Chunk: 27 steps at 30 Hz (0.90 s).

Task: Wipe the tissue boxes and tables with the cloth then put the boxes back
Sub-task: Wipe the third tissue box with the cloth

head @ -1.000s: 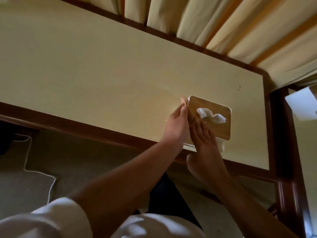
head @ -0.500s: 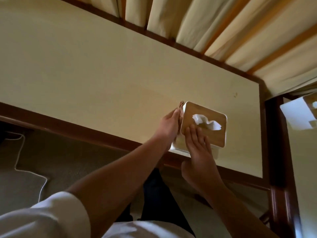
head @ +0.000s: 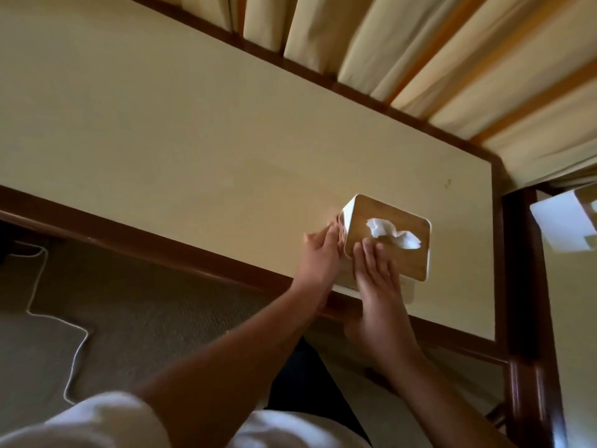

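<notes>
Most of the cloth (head: 338,228) is hidden behind the fingers of our left hand (head: 318,258). Only a bunched, blurred pinkish edge shows against the white left wall of the tissue box (head: 381,215), so we cannot tell how it is folded. Our right hand (head: 378,295) covers the box's near corner, and the base there is hard to make out. A second table (head: 578,302) is cut off at the right frame edge.

Compared with half a second ago, the left hand has slid back along the wall toward the near edge, baring the far part of that wall. The right hand stays flat on the lid.

Our left fingers lie straight, pressing the cloth to the wall, with the thumb spread out. Our right fingers lie straight and close together, their tips just short of the tissue (head: 392,237). The box stands on the cream table (head: 193,140), close to its brown near edge and toward its right end. It has a white body and a rounded wooden lid, with crumpled white tissue poking through the slot.
</notes>
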{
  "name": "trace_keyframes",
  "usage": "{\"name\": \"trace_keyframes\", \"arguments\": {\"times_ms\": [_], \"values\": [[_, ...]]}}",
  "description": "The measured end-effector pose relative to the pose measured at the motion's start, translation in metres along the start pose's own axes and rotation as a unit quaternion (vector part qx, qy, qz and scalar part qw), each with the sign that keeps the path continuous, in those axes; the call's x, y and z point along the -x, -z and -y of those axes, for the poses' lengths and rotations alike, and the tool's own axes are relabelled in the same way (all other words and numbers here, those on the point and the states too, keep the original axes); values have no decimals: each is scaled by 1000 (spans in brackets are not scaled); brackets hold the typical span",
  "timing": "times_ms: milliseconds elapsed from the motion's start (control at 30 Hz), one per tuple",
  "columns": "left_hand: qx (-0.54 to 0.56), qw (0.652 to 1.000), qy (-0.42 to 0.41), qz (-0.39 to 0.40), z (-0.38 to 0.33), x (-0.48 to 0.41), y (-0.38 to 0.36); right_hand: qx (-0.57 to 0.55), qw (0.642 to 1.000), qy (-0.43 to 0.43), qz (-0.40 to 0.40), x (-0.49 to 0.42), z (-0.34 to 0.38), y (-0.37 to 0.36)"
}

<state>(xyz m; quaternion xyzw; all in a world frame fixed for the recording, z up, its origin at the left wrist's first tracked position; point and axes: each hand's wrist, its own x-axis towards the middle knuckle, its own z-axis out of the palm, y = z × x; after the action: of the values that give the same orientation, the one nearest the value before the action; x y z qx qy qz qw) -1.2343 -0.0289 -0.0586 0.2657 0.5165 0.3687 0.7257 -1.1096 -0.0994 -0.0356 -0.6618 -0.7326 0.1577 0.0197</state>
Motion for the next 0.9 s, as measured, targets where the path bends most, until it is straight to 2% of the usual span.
{"name": "trace_keyframes", "arguments": {"times_ms": [100,200,300,367,433,500,600,700,767,900], "values": [[7,999,-41,9,10,39,0,2,1000,4,-16,-4,-2,-5],[31,996,-75,29,-17,10,-15,-47,999,4,-8,-4,7,1],[34,999,-30,-10,-30,-27,-14,-34,999,-2,13,0,8,7],[-6,1000,-16,-12,-13,-7,-4,-12,1000,8,2,0,2,6],[-37,999,-24,-7,10,29,6,-5,1000,1,10,0,1,4],[-4,999,-38,-6,15,57,10,-18,1000,1,3,0,3,3],[17,996,-83,-9,-5,38,-4,-8,1000,0,-13,-1,4,3],[-7,998,-42,-43,-31,-9,-10,-12,1000,3,2,-1,4,6],[-20,999,-7,-31,-26,-29,-3,-23,1000,1,18,0,4,8],[-70,997,-28,-26,-2,13,9,-6,1000,-1,19,-1,1,7]]}}
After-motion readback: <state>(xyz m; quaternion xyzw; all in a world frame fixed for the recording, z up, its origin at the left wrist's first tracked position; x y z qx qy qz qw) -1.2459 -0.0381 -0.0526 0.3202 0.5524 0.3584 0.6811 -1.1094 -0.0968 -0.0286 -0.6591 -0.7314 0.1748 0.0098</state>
